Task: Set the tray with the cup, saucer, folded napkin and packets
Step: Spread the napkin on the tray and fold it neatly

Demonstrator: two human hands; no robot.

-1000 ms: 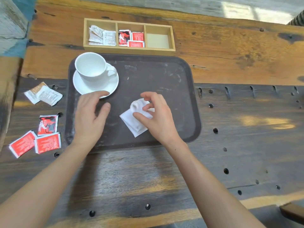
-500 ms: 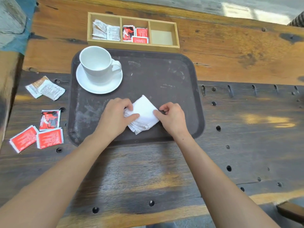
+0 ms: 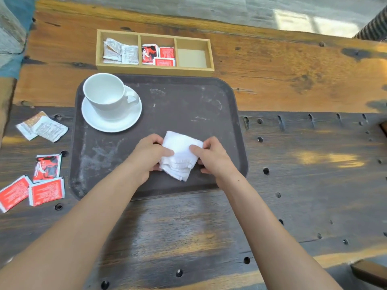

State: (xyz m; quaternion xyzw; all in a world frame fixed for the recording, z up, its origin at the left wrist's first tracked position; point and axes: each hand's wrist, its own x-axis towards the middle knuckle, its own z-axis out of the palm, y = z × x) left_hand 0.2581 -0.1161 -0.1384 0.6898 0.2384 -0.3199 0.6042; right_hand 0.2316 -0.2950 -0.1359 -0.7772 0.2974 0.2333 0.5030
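Observation:
A white folded napkin [image 3: 181,152] lies on the near middle of the dark brown tray [image 3: 188,101]. My left hand [image 3: 146,155] grips its left side, thumb on top. My right hand [image 3: 213,158] grips its right side the same way. A white cup [image 3: 104,95] stands on a white saucer [image 3: 127,122] in the tray's far left corner. Loose white packets [image 3: 41,126] and red packets [image 3: 35,185] lie on the table left of the tray.
A wooden three-compartment box [image 3: 155,68] sits behind the tray, with white packets on the left, red packets in the middle, nothing on the right. The dark table top has several round holes. A wooden corner [image 3: 368,271] shows at the bottom right.
My left hand came across from beside the saucer to the napkin. Both hands now hold the napkin, which has gone from a loose diagonal shape to a squarer fold.

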